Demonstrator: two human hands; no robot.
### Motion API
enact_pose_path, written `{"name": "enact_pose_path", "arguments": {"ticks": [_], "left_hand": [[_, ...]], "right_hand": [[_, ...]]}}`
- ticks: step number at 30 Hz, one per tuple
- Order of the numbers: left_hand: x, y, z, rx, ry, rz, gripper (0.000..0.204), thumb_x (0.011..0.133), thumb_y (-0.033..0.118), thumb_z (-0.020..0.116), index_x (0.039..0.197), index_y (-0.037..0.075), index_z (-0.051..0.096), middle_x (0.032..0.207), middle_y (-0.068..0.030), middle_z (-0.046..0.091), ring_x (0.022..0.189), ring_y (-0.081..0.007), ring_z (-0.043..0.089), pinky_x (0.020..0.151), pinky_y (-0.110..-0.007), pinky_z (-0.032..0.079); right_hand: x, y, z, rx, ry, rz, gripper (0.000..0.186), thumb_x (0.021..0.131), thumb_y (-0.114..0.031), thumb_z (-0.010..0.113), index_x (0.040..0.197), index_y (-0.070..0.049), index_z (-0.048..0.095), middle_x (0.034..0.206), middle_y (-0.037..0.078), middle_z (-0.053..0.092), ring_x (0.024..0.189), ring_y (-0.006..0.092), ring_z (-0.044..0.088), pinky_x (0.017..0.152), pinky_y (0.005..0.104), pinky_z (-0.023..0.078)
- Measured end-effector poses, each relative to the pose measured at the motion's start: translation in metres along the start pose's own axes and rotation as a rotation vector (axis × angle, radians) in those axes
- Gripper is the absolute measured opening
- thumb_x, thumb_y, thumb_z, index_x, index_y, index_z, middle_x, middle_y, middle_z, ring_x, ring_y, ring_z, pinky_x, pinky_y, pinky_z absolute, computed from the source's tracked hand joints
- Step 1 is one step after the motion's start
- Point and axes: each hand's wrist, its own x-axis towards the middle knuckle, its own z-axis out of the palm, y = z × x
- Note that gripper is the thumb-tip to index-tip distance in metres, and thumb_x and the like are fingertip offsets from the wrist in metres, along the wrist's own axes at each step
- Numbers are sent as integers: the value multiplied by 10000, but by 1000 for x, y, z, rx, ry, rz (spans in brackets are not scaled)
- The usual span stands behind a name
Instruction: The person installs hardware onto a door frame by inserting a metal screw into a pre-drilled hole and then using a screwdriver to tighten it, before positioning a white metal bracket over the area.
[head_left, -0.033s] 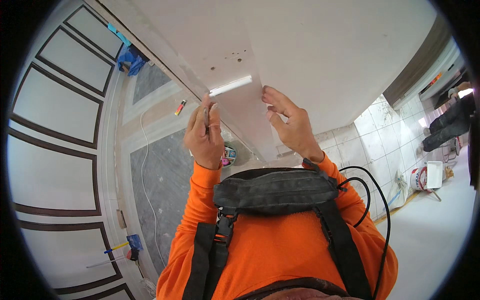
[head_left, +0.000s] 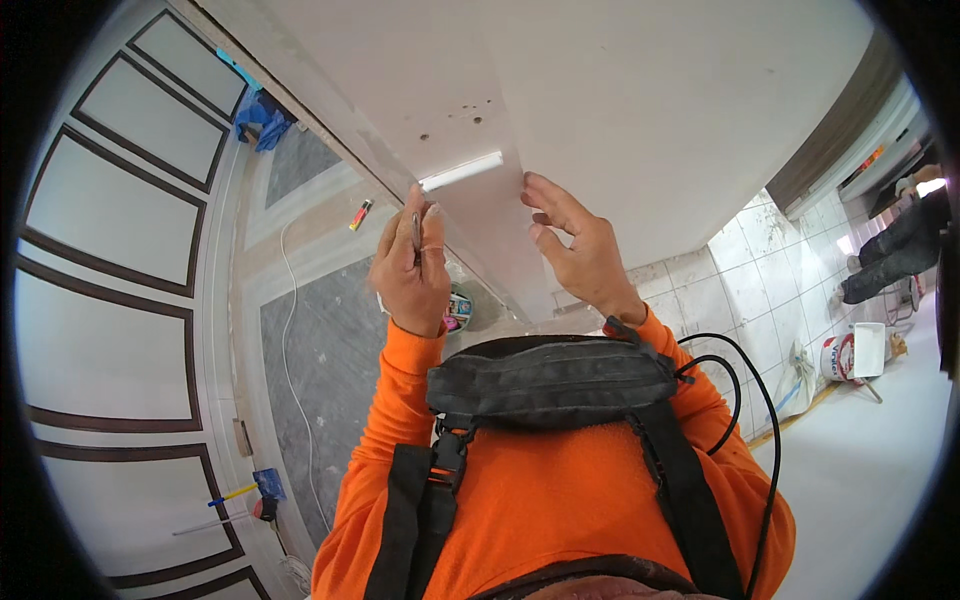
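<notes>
Before me rises a white panel (head_left: 620, 110) with several small holes and a bright white strip (head_left: 462, 172) across its narrow part. My left hand (head_left: 412, 280) is raised beside the panel's left edge, fingers pointing up near the strip's left end. Between its fingers sits a thin, dark metallic piece (head_left: 417, 235); its kind cannot be made out. My right hand (head_left: 580, 250) hovers at the right of the strip, thumb and fingers apart, holding nothing visible. Whether its fingertips touch the panel is unclear.
Below my left hand stands a round container (head_left: 459, 310) with colourful items. A red-and-yellow tube (head_left: 361, 214) and a white cable (head_left: 290, 330) lie on the left floor. At right are a paint bucket (head_left: 838, 357), a white tray (head_left: 869, 350) and another person's dark-trousered legs (head_left: 890, 250).
My left hand has shifted very slightly, and the thin piece between its fingers shows more clearly. My right hand stays almost in place.
</notes>
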Motion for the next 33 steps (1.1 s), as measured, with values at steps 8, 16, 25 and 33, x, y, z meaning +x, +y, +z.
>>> {"name": "enact_pose_path", "arguments": {"ticks": [8,16,25,33], "left_hand": [[-9,9,-14,-287,24,-329,336,937,73,609,1255,-35,614,876,-42,670,710,-66,590,600,-200,458],[-54,-1,-17,-186,-140,-498,305,934,116,607,1191,-40,655,862,-57,684,741,-74,598,701,-221,474],[-138,4,-27,-47,-224,-779,342,942,202,641,1183,-41,662,840,-25,663,768,-88,569,711,-246,463],[-284,-77,-74,573,-706,-1111,305,858,308,686,913,12,645,854,-118,703,704,-182,645,622,-359,489]], "right_hand": [[4,0,1,-208,170,-120,289,906,-101,607,1169,18,617,1062,139,705,950,210,695,806,310,554],[54,-35,39,587,-4,411,344,939,-290,627,977,51,651,861,140,704,695,173,660,586,272,517],[55,-38,50,655,35,464,338,944,-293,623,932,43,655,760,124,691,648,159,652,551,262,489],[19,28,40,325,-298,293,300,954,-281,580,936,-3,692,764,49,687,643,108,619,573,252,497]]}}
